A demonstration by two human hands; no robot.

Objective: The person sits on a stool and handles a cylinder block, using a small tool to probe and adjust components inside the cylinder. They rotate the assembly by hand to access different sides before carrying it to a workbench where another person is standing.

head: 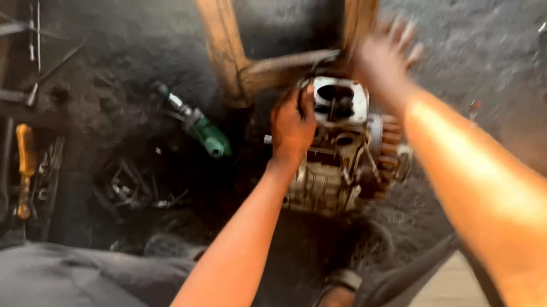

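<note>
Engine [344,150]: it sits on the dark floor just ahead of your knees, upright, with its open top face turned up at you. Grey cast metal, grimy, with ribbed fins on the right side and two dark round ports in the pale top plate.

Left hand [291,125]: your fingers are curled tight against the engine's left edge, beside the top plate. It looks like a bracing hold to keep the block from shifting, but whether you also pinch a small tool or part there, I cannot tell.

Right hand [384,59]: your fingers are spread wide, holding nothing, blurred by motion. It hangs just past the engine's far edge, close to the frame.

Frame [289,15]: an orange, rusty-looking angular piece with an open middle, lying at the engine's far side and touching or overlapping it; the blur hides which.

Green tool [206,133]: a stubby green-bodied tool with a metal nose, lying on the floor left of the engine, within your left arm's reach.

Yellow tool [25,167]: a yellow-handled tool among dark metal bits at the far left, well apart from both hands.

Floor [128,3]: rough, dusty, oil-dark concrete.
</note>
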